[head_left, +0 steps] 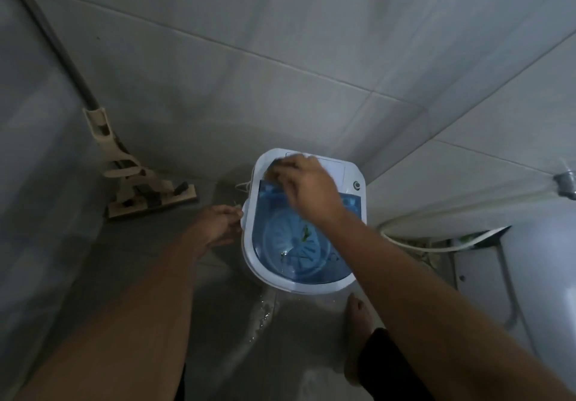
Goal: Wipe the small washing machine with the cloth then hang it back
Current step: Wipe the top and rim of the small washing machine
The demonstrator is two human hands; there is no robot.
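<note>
The small washing machine [339,286] stands on the wet floor by the tiled wall, white with a see-through blue lid. My right hand [307,184] rests on the back of its top, fingers closed over a dark cloth [273,167] that peeks out at the fingertips. My left hand [219,224] is at the machine's left side, fingers curled against its edge. A small green bit lies inside under the lid.
A beige mop [137,179] leans in the left corner, head on the floor. A white hose [414,243] runs along the right wall toward a metal fitting [565,182]. A large white fixture [542,282] fills the right. My bare foot [358,322] is beside the machine.
</note>
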